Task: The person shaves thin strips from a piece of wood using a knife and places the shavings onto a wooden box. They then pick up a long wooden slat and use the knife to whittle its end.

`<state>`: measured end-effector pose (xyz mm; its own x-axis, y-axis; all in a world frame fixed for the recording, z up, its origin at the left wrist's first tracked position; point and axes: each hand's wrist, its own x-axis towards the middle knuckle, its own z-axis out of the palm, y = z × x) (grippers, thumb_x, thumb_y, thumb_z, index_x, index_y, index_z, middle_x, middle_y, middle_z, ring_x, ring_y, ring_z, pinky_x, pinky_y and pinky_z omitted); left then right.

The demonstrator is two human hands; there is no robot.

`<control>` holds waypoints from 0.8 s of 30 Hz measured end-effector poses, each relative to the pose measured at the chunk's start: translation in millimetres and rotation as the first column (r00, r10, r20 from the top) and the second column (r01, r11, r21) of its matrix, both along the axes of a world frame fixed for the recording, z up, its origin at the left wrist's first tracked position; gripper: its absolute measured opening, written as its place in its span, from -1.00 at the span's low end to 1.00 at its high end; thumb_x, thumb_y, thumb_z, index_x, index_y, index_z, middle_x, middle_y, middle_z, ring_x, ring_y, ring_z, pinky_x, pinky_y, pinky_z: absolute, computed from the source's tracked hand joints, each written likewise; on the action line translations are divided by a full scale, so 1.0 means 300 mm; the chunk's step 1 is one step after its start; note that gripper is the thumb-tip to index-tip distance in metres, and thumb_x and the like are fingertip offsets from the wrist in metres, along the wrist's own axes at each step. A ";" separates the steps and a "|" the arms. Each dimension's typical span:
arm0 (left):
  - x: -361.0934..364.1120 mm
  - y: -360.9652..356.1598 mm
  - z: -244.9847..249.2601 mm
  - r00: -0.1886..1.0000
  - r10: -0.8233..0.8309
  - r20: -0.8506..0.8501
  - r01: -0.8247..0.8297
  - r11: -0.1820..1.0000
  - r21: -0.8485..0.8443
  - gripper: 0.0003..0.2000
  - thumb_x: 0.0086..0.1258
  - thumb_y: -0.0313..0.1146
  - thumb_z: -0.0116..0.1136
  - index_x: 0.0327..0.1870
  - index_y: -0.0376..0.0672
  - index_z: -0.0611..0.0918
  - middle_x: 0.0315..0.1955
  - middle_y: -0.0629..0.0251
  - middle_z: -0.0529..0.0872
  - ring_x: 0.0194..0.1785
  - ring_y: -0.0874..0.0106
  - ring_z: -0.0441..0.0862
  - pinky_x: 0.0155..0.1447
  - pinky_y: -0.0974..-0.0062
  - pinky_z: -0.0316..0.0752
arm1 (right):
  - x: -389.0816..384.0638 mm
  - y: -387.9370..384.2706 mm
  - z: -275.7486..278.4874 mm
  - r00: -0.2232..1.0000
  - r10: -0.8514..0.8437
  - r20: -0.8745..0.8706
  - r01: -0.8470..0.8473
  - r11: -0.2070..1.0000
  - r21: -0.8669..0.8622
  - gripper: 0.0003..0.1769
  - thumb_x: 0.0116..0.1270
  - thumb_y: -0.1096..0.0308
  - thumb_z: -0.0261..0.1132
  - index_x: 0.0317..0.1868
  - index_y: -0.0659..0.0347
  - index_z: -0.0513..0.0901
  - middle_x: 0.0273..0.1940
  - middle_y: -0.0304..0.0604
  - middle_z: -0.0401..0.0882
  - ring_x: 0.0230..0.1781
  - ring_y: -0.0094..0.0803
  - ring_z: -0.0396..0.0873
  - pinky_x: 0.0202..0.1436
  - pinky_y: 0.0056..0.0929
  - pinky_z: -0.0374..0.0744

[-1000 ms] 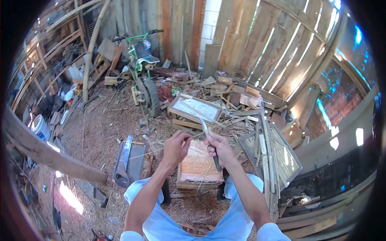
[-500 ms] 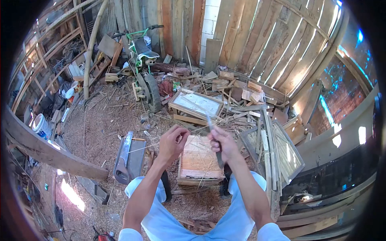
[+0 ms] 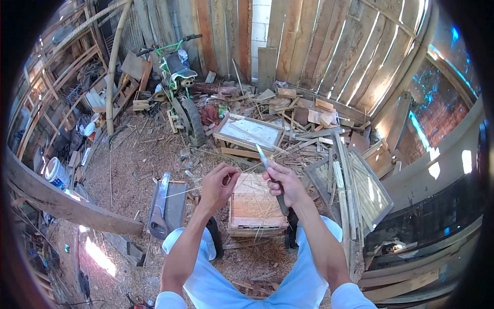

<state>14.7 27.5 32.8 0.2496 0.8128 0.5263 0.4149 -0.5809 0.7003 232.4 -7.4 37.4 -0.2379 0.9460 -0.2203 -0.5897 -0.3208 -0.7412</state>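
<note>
Barely anything is changing: against a second ago, the left hand (image 3: 218, 188) is sitting slightly further from the blade, so I'm judging the shaving stroke to be midway. Counting downward, I'm seeing one small bike (image 3: 182, 98) at the back wall, one wooden box (image 3: 254, 206) standing between the knees, one saw (image 3: 159, 201) lying on the floor left of it, one knife (image 3: 263, 157) and one thin strip (image 3: 186, 190). The right hand (image 3: 284, 185) is keeping its grip wrapped around the knife handle above the box; the left grip is pinching the strip.
</note>
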 end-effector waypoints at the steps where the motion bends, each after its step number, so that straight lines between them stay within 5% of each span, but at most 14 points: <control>1: 0.003 -0.001 -0.003 1.000 -0.018 -0.010 0.018 1.000 0.009 -0.94 0.21 -0.52 0.27 -0.33 -0.26 0.65 -0.47 0.30 0.59 -0.56 0.52 0.45 -0.47 0.57 0.32 | 0.009 0.002 -0.002 1.000 0.003 0.004 -0.003 1.000 -0.003 -0.64 0.41 0.38 0.17 0.20 0.20 0.46 -0.34 -0.30 0.47 -0.57 -0.70 0.26 -0.61 -0.77 0.25; 10: -0.012 -0.010 -0.009 0.998 -0.012 -0.054 0.011 1.000 -0.020 -0.92 0.22 -0.48 0.27 -0.32 -0.26 0.65 -0.45 0.27 0.62 -0.54 0.45 0.52 -0.44 0.53 0.40 | 0.038 0.018 -0.020 0.995 -0.017 0.098 0.019 1.000 -0.020 -0.69 0.42 0.39 0.16 0.14 0.20 0.49 -0.36 -0.31 0.47 -0.57 -0.71 0.26 -0.63 -0.79 0.24; 12: -0.027 -0.013 -0.011 0.999 0.005 -0.053 -0.006 1.000 -0.020 -0.92 0.22 -0.48 0.26 -0.32 -0.26 0.65 -0.45 0.27 0.61 -0.54 0.45 0.52 -0.44 0.53 0.40 | 0.086 0.029 0.001 0.968 -0.210 0.137 0.210 0.978 0.012 -0.75 0.43 0.39 0.14 0.08 0.20 0.50 -0.37 -0.30 0.46 -0.58 -0.71 0.26 -0.64 -0.78 0.24; 17: -0.038 -0.016 -0.018 0.999 0.027 -0.043 -0.027 1.000 -0.007 -0.94 0.20 -0.53 0.26 -0.34 -0.26 0.64 -0.49 0.29 0.59 -0.54 0.49 0.47 -0.44 0.54 0.35 | 0.091 0.017 -0.011 0.970 -0.222 0.103 0.225 0.974 -0.022 -0.69 0.44 0.40 0.12 0.16 0.21 0.48 -0.36 -0.29 0.47 -0.57 -0.70 0.26 -0.64 -0.78 0.24; 20: -0.030 -0.017 -0.015 0.999 0.001 -0.053 -0.001 1.000 -0.013 -0.94 0.21 -0.53 0.25 -0.33 -0.27 0.64 -0.48 0.29 0.59 -0.53 0.49 0.47 -0.44 0.55 0.35 | 0.018 -0.003 -0.008 0.991 -0.084 0.102 0.084 0.996 0.004 -0.75 0.43 0.37 0.14 0.08 0.17 0.47 -0.38 -0.32 0.47 -0.60 -0.72 0.26 -0.64 -0.77 0.24; 24: -0.044 -0.024 -0.010 1.000 0.003 -0.006 -0.003 0.999 -0.045 -0.94 0.21 -0.53 0.25 -0.33 -0.28 0.64 -0.48 0.28 0.59 -0.53 0.49 0.48 -0.43 0.55 0.36 | 0.084 0.028 0.000 0.978 -0.199 0.068 0.197 0.980 0.037 -0.73 0.44 0.39 0.11 0.11 0.21 0.49 -0.34 -0.29 0.48 -0.58 -0.70 0.27 -0.63 -0.76 0.24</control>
<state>1.5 20.2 29.7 0.2505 0.8365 0.4874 0.4207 -0.5475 0.7233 257.5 0.9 37.4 -0.0302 0.9791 -0.2010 -0.5852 -0.1804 -0.7906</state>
